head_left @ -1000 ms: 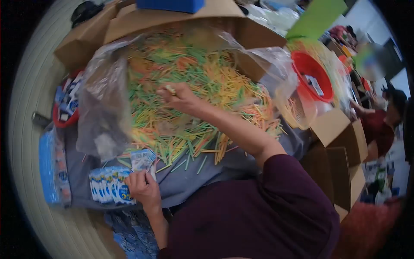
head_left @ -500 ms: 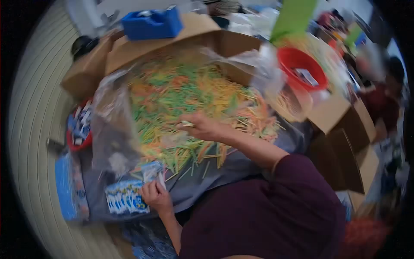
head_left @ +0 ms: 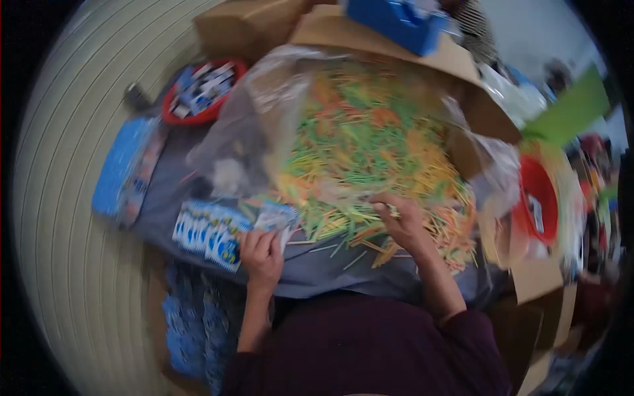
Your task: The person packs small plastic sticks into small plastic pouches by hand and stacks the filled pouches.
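My left hand (head_left: 262,256) is closed on a blue-and-white packet (head_left: 275,216) at the near edge of the grey cloth. Beside it lies a fanned row of similar packets (head_left: 210,234). My right hand (head_left: 401,221) is pinched over the near side of a large heap of thin coloured sticks (head_left: 370,152), green, yellow and orange. Pale ends of sticks show between its fingers, though blur hides how many. The heap spills from a clear plastic bag (head_left: 264,86) in a cardboard box (head_left: 389,39) laid open towards me.
A red basket (head_left: 174,119) of small packets stands at the back left, near a blue plastic-wrapped bundle (head_left: 122,168). On the right is a red bowl (head_left: 553,204). A blue tape dispenser (head_left: 396,25) sits on the box flap. Blue packets fill a box (head_left: 188,330) below.
The view has turned, shifting the scene. My right hand has drawn back to the near edge of the heap, still pinched. My left hand stays on the packet beside the fanned row.
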{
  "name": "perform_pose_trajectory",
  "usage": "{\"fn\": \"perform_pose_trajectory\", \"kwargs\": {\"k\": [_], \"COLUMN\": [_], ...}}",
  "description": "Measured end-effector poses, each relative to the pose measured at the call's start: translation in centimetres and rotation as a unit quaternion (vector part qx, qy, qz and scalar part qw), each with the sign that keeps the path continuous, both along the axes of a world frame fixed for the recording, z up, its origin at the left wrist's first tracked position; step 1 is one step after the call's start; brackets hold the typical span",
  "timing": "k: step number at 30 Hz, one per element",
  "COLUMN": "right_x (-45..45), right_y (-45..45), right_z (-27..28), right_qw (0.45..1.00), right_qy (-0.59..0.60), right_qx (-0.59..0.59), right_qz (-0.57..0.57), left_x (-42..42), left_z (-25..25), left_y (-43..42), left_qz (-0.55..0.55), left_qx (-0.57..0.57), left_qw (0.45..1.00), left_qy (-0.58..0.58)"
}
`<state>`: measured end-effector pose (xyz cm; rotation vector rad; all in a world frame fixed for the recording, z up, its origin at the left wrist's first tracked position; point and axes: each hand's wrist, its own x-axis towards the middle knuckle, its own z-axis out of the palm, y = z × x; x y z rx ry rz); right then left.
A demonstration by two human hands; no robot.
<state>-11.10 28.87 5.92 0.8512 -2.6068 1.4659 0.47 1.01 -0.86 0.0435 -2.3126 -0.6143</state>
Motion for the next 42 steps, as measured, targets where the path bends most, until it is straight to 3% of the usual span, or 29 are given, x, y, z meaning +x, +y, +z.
{"fn": "perform_pose_trajectory", "kwargs": {"k": [1,2,6,14,20,28,35,42], "right_x": [-0.2,-0.3,-0.1,-1.6,-0.8,-0.5,-0.8,-0.5], "right_y": [-0.1,0.3,-0.5,1.1,0.2,1.2,2.4,1.4], "right_z": [-0.8,-1.1,-2.4,-4.9,-4.3,-4.3,-2.6,0.3], "right_qw": [0.999,0.999,1.0,0.999,0.999,0.994,0.984,0.989], "right_qy": [0.039,0.03,-0.007,-0.026,-0.01,-0.083,-0.177,-0.124], "right_qx": [0.0,0.034,-0.027,-0.018,-0.015,-0.007,-0.009,-0.062], "right_qz": [0.001,-0.003,-0.009,0.017,0.04,0.071,0.017,0.051], "left_x": [-0.2,-0.3,0.2,0.4,0.7,0.6,0.5,0.2], "left_z": [0.0,-0.3,-0.5,-1.3,-1.7,-1.8,-1.8,-0.4], "left_y": [-0.2,-0.3,-0.6,-0.9,-1.2,-1.2,-1.3,-0.9], "left_qz": [-0.005,0.005,0.008,-0.007,-0.017,-0.023,-0.031,-0.02], "left_qx": [0.006,0.015,0.034,0.036,0.078,0.129,0.099,0.068], "left_qw": [1.0,1.0,0.999,0.998,0.996,0.99,0.993,0.997], "left_qy": [0.008,0.016,0.019,0.056,0.048,0.043,0.062,0.038]}}
